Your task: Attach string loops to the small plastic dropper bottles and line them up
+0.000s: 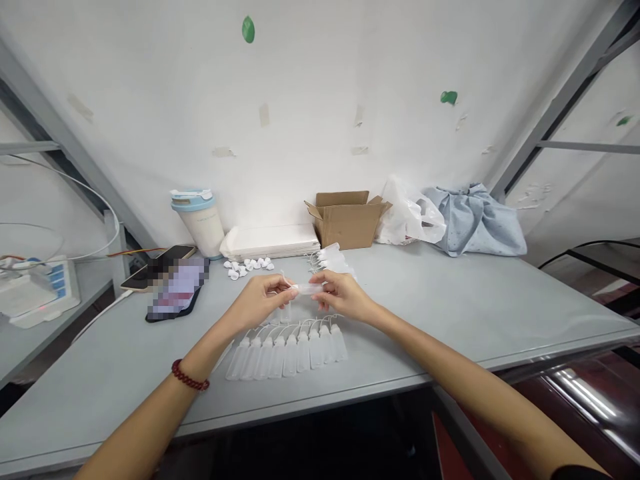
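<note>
Above the middle of the grey table, a small translucent plastic tube [309,289] lies level between my two hands. My left hand [267,297] pinches its white left end with thumb and fingers. Around its right end the fingers of my right hand [345,295] are closed. Below my hands, a row of similar translucent tubes [291,353] with thin white strings at their tops lies on the table. More such tubes [331,255] lie behind my right hand, partly hidden by it. Small white caps [245,268] are scattered beyond my left hand.
Along the wall stand a blue-lidded cup [203,223], a stack of white paper-like sheets [270,240], an open cardboard box [347,223], a white plastic bag [407,213] and a light blue cloth bundle [475,220]. Phones [177,290] and a cable lie at left. The grey table [450,307] has its edge near me.
</note>
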A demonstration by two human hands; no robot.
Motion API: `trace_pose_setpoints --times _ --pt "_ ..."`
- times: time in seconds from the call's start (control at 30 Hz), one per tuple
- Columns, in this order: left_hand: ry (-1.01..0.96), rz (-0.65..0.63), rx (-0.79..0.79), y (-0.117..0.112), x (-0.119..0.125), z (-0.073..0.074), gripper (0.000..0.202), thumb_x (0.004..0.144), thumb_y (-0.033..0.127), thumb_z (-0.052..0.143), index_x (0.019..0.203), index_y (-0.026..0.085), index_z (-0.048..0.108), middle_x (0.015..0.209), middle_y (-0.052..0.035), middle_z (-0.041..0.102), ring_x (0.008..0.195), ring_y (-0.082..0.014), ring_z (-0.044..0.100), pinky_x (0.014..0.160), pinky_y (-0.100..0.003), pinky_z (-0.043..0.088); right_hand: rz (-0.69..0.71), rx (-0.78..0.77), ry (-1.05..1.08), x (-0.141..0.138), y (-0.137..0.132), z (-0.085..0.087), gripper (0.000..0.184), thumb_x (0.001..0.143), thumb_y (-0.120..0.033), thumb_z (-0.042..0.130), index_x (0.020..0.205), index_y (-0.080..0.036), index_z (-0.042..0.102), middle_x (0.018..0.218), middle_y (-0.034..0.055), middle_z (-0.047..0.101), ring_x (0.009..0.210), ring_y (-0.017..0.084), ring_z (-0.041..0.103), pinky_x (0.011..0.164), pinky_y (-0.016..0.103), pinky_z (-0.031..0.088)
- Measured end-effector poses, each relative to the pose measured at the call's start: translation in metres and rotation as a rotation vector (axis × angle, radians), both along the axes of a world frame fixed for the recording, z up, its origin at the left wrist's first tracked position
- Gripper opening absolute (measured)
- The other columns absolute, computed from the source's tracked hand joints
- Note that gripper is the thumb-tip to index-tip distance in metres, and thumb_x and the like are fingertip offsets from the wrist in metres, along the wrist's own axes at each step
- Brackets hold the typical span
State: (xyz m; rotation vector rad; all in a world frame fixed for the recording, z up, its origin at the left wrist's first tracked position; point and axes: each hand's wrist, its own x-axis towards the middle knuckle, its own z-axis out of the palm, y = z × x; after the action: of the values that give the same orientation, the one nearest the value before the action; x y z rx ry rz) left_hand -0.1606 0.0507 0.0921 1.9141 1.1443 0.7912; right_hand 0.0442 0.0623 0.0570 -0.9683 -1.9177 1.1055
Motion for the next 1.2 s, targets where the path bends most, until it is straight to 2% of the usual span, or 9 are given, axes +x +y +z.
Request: trace_pose_setpoints --times 0.1,0.27,0.43,0.6,0.7,0.77,0.97,1.1,1.2 --pt "-0.013 -0.027 -0.004 0.001 -0.002 0.0 0.024 0.078 0.037 0.057 0.078 0.014 0.065 0.069 -0.0017 0.061 0.06 -0.0126 0.055 0.059 -0.025 0.049 0.022 -0.077 0.064 0.0 -0.001 0.004 0.016 0.079 -0.023 0.056 0.093 -0.015 0.055 0.05 -0.0043 0.054 0.047 0.011 0.056 0.05 0.023 0.044" --pt "-0.023 -0.028 0.014 0.001 -0.001 -0.001 0.02 0.075 0.033 0.06 0.078 0.014 0.066 0.079 -0.0039 0.066 0.062 -0.0129 0.056 0.06 -0.025 0.05 0.059 -0.15 0.129 -0.001 -0.005 0.012 0.02 0.083 -0.033 0.05 0.082 -0.014 0.057 0.063 -0.0019 0.057 0.039 0.006 0.049 0.041 0.02 0.037" --pt "-0.042 -0.015 0.014 0.002 -0.002 -0.001 0.017 0.073 0.03 0.064 0.079 0.015 0.067 0.08 -0.0031 0.067 0.061 -0.0119 0.055 0.062 -0.024 0.05 0.079 -0.205 0.141 -0.001 -0.005 0.014 0.029 0.086 -0.039 0.046 0.071 -0.015 0.052 0.049 -0.0052 0.051 0.034 0.005 0.044 0.039 0.02 0.035" --pt "-0.065 -0.017 -0.05 0.007 -0.003 -0.007 0.028 0.08 0.041 0.057 0.078 0.014 0.067 0.075 -0.0029 0.065 0.058 -0.0118 0.058 0.061 -0.025 0.05 0.075 -0.218 0.191 -0.001 -0.002 0.011 0.031 0.084 -0.043 0.049 0.072 -0.015 0.051 0.053 -0.0044 0.053 0.035 0.006 0.046 0.039 0.02 0.036" --pt "-0.069 -0.017 -0.163 0.009 -0.002 -0.011 0.038 0.081 0.046 0.052 0.069 0.013 0.065 0.067 -0.0038 0.064 0.053 -0.0119 0.057 0.053 -0.024 0.049 0.073 -0.221 0.222 -0.001 -0.001 0.01 0.032 0.081 -0.046 0.051 0.076 -0.015 0.052 0.063 -0.0023 0.058 0.036 0.005 0.047 0.038 0.02 0.037" --pt "-0.055 -0.032 -0.214 0.009 -0.001 -0.012 0.042 0.082 0.048 0.05 0.064 0.012 0.063 0.061 -0.0035 0.062 0.05 -0.0117 0.055 0.048 -0.023 0.048 0.076 -0.219 0.202 -0.001 -0.002 0.011 0.033 0.082 -0.047 0.051 0.074 -0.015 0.051 0.059 -0.003 0.057 0.036 0.005 0.047 0.039 0.02 0.036" --pt "-0.08 -0.035 -0.055 0.003 0.002 -0.006 0.023 0.073 0.036 0.064 0.075 0.014 0.066 0.064 -0.0001 0.059 0.055 -0.0108 0.052 0.052 -0.022 0.048 0.078 -0.2 0.142 0.001 -0.002 0.013 0.038 0.085 -0.047 0.045 0.064 -0.016 0.048 0.04 -0.0066 0.045 0.033 0.006 0.044 0.039 0.019 0.033" --pt "-0.077 -0.003 0.002 0.002 0.004 -0.006 0.025 0.074 0.038 0.062 0.081 0.014 0.066 0.071 -0.0016 0.062 0.058 -0.0116 0.055 0.055 -0.022 0.049 0.07 -0.226 0.223 0.0 0.001 0.009 0.037 0.082 -0.051 0.049 0.07 -0.015 0.051 0.055 -0.0036 0.054 0.035 0.006 0.046 0.037 0.02 0.035" --pt "-0.04 0.003 -0.006 0.005 0.003 -0.009 0.034 0.082 0.045 0.052 0.077 0.014 0.065 0.059 -0.0001 0.06 0.051 -0.0112 0.054 0.052 -0.021 0.047 0.061 -0.218 0.244 -0.001 0.002 0.006 0.038 0.08 -0.052 0.051 0.075 -0.015 0.052 0.062 -0.0024 0.056 0.036 0.005 0.047 0.038 0.02 0.036"
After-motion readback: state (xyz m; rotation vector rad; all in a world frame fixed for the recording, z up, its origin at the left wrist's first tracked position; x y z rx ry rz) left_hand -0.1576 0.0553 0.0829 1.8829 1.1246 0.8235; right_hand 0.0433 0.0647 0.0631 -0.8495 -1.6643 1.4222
